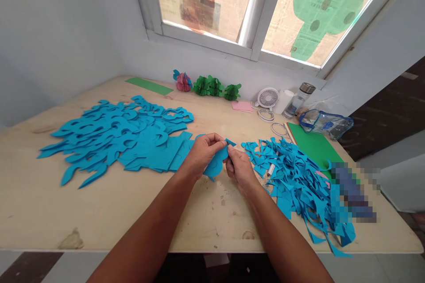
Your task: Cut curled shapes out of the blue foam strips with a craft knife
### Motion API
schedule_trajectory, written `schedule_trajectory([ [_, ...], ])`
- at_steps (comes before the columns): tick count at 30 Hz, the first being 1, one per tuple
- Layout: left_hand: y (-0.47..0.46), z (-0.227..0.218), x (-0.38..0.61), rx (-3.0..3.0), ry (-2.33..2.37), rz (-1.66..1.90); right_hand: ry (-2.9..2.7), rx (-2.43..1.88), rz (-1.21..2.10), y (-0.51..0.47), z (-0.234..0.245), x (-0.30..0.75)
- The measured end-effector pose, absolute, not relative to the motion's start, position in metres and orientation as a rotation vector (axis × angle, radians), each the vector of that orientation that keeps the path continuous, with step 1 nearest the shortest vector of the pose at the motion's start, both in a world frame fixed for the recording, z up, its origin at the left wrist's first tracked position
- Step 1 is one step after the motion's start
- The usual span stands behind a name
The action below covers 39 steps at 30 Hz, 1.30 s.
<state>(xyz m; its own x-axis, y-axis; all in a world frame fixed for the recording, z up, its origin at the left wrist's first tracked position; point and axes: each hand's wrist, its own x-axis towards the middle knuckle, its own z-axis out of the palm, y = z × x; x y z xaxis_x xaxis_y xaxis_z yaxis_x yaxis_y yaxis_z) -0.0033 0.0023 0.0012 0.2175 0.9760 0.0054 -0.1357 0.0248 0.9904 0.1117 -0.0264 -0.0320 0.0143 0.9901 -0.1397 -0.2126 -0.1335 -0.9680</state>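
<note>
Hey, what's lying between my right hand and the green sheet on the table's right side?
In the head view, a heap of blue paper scraps lies there, with a white pen among them.

There are two bare hands [204,152] [242,169], one heap of blue paper scraps [299,177], three green pleated paper figures [201,86], one pink-and-blue paper figure [183,82] and one round white fan [267,97].

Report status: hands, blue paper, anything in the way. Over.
Left hand and right hand both pinching blue paper. Paper shows between them, edge curved. Could hinder: scrap heap on the right, white pen in it.
</note>
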Motion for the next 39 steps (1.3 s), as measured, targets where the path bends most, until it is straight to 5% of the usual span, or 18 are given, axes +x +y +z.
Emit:
schedule_trajectory([
  [39, 0.011, -0.011, 0.000, 0.778, 0.838, 1.301, -0.994, -1.152, 1.328, -0.027, -0.033, 0.113],
])
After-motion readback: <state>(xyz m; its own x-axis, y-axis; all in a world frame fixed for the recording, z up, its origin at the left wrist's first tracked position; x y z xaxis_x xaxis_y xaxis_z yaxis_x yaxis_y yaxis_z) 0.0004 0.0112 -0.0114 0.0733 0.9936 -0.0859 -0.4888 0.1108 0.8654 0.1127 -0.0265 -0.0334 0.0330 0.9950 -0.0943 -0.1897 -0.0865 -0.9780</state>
